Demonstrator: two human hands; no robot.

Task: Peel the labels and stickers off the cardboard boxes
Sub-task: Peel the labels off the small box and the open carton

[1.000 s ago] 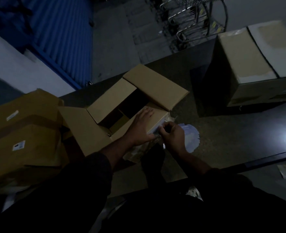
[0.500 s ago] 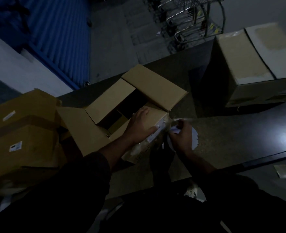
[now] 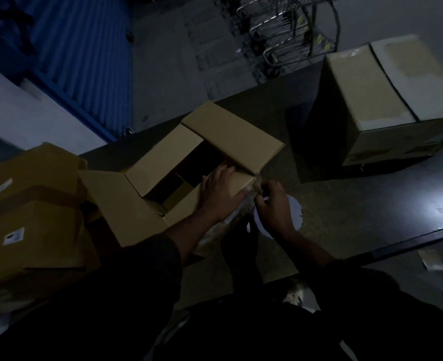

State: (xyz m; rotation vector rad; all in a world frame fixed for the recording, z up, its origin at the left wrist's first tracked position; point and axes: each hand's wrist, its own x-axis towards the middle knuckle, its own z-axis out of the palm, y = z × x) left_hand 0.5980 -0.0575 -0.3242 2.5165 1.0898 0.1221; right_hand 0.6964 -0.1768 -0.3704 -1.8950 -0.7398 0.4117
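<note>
**Label strip coming off the box corner**

At the near corner of the open brown cardboard box [image 3: 204, 162] on the dark tabletop [image 3: 345, 204], the right hand [image 3: 273, 212] now pinches pale tape or label, though exactly what is unclear, having returned from a slightly wider pull half a second ago. The left hand [image 3: 219, 191] still presses flat on the flap. A white peeled label piece [image 3: 294, 212] lies beneath the right hand; peeling looks unfinished.

Dim room, blue corrugated shutter [image 3: 85, 61]
</note>
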